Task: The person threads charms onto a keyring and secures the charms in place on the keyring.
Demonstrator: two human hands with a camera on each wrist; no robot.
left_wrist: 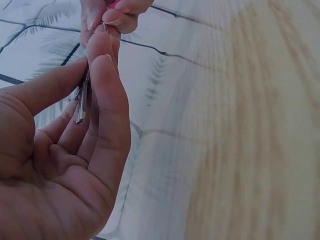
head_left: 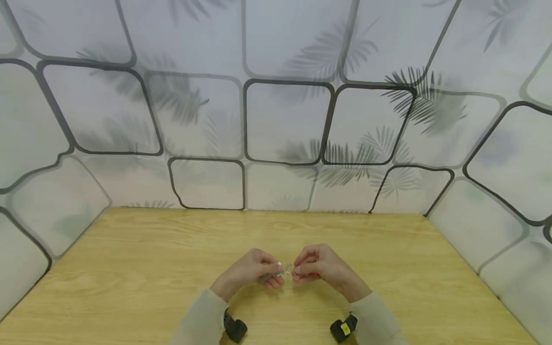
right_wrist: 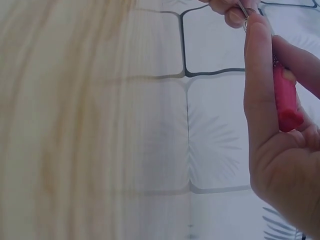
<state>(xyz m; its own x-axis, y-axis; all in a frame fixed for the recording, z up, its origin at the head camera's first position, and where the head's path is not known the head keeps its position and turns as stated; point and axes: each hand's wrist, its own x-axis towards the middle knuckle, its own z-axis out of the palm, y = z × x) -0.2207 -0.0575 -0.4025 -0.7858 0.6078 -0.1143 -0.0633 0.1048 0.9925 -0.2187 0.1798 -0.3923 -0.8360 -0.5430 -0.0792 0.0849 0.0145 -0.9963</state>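
Over the tabletop my left hand (head_left: 258,269) pinches a thin, silvery metal piece (left_wrist: 82,102) between thumb and fingers. That piece shows nearly edge-on in the left wrist view, so its exact kind cannot be told. A small metal ring (head_left: 288,269) spans the gap between both hands. On the other side my right hand (head_left: 319,267) pinches the ring's far end, with a red keychain fob (right_wrist: 287,102) tucked between thumb and fingers. A bit of fine chain (right_wrist: 275,60) shows at the fob's upper end. Fingers cover part of the ring and the fob.
A light wood-grain table (head_left: 142,268) lies under both hands. Patterned pale curtains or panels (head_left: 284,124) with dark outlines and leaf shapes stand along its back and sides. Each wrist wears a black camera mount (head_left: 235,329).
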